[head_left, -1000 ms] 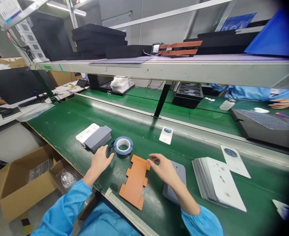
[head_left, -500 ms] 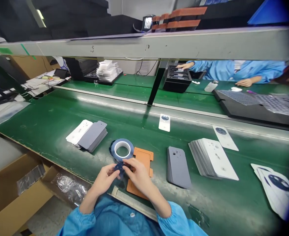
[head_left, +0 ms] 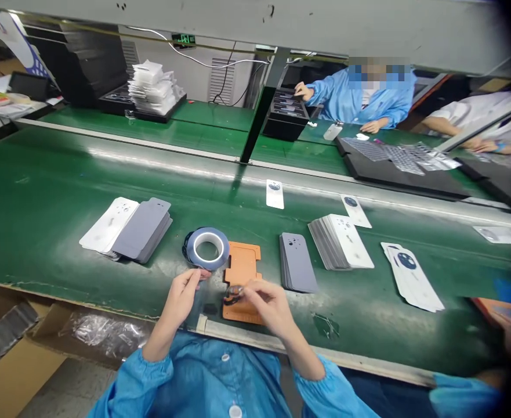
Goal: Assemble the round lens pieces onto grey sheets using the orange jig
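My right hand (head_left: 270, 305) pinches a small dark, round, glossy film piece (head_left: 233, 295) over the lower part of an orange fixture plate (head_left: 243, 264). My left hand (head_left: 184, 293) is closed, thumb and fingertips together, just below a roll of blue tape (head_left: 191, 248) with a white core. Whether anything thin sits between those left fingertips, I cannot make out. Left of the tape lie a stack of white phone-shaped panels (head_left: 109, 225) and an overlapping grey stack (head_left: 141, 229). Another grey stack (head_left: 299, 264) lies right of the fixture.
Further right are a fanned white panel stack (head_left: 351, 241) and white panels with dark round patches (head_left: 416, 278). Single panels (head_left: 275, 197) lie near the back rail. A post (head_left: 261, 116) rises there. Across the bench sits a co-worker (head_left: 346, 96). Cardboard boxes (head_left: 33, 360) stand lower left.
My hands have moved apart. The right hand has carried the dark round piece rightward over the orange fixture, while the left stays near the tape. The camera view has shifted.
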The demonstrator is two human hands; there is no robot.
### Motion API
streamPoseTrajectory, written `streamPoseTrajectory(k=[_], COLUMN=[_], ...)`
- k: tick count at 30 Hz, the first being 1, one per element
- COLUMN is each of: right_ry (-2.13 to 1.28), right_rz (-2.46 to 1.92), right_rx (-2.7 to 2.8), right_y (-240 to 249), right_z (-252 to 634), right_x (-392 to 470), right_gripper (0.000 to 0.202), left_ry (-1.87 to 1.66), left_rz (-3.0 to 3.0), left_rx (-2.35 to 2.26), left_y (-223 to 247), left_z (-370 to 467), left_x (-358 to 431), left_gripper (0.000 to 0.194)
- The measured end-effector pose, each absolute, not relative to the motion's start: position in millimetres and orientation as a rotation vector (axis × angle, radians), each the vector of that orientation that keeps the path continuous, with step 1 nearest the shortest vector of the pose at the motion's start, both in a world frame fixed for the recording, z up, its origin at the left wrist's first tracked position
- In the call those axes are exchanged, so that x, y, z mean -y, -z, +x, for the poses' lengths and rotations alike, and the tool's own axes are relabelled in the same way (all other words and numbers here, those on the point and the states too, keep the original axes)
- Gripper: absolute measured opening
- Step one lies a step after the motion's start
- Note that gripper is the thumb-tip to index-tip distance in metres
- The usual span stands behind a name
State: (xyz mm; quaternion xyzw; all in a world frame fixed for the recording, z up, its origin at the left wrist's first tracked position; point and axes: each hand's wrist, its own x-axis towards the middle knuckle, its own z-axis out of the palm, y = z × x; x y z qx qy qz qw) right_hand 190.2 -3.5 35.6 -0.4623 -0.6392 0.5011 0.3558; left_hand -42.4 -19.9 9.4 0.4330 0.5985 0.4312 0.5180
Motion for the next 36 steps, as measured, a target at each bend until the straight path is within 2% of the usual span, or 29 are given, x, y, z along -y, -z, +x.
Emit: streamPoseTrajectory(k=[4, 8, 12, 15, 17, 21, 27, 36], right_ry=[-1.355, -1.275, -1.267, -1.279, -1.284, -1.268, -1.294, -1.330], right_rz=[-1.355, -1.425, -1.470, -1.497, -1.511, -1.516, -1.495, -1.485], right_rx=[1.547, 1.658, 1.762, 1.803, 1.814, 1.820, 1.831, 1.842], right_y=[-27.1, -21.1, -20.1, -19.3, -20.0, -23.1, -22.2, -23.5], right_z=[210.7, 221.4, 227.2, 228.8, 228.3, 226.9, 230.3, 229.9], right_x=[-31.5, -65.4, -84.6, -91.9, -94.9, -98.0, -98.9, -99.9], right_gripper=[0.023, 0.029, 0.028, 0.027, 0.026, 0.024, 0.022, 0.020], left_ry=[-1.009, -1.063, -1.265, -1.440, -1.352, -1.038, -0.850, -0.739], left_rz=[1.092, 1.255, 1.509, 1.711, 1.742, 1.465, 1.354, 1.349], left_rx=[-1.433, -1.676, -2.136, -2.047, -1.824, -1.640, -1.658, -1.780], left_y=[-4.2, -10.7, -25.7, -33.5, -33.1, -20.0, -8.5, -12.5], left_z=[-37.8, -49.8, -59.3, -43.7, -24.5, 8.7, 19.7, 27.8], left_x=[-0.2, -22.9, -21.7, -8.3, -3.5, -18.0, -52.5, -56.6], left_gripper=[0.051, 0.044, 0.038, 0.028, 0.018, 0.016, 0.015, 0.018])
